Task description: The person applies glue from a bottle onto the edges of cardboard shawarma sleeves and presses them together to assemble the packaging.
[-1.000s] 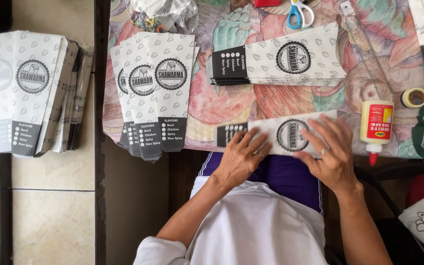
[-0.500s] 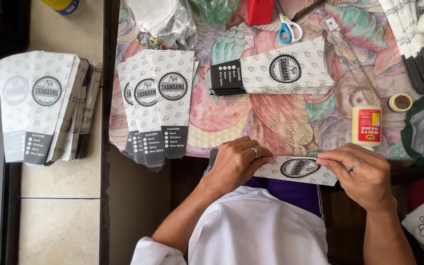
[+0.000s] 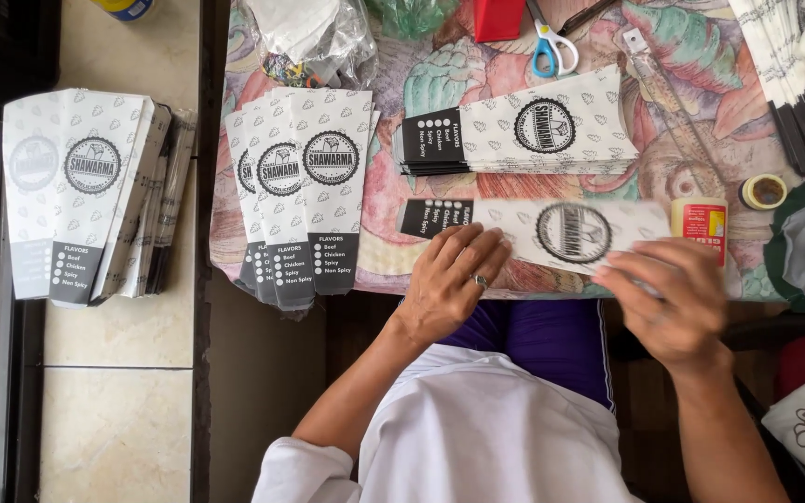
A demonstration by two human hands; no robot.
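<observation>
Holding a white paper sleeve flat just above the near edge of the surface, you have your left hand on its dark-banded end, fingers bent over the lower edge, a ring on one finger. Your right hand pinches the other end, fingers closed on the paper; it is blurred. The sleeve lies crosswise, round black emblem up. Just behind it sits a stack of like sleeves, and to its left a fanned pile hangs over the surface's edge. A glue bottle stands just beside your right hand, a roll of tape near it. Blue-handled scissors lie farther back. Another pile of sleeves rests on the tiled ledge, well apart.
</observation>
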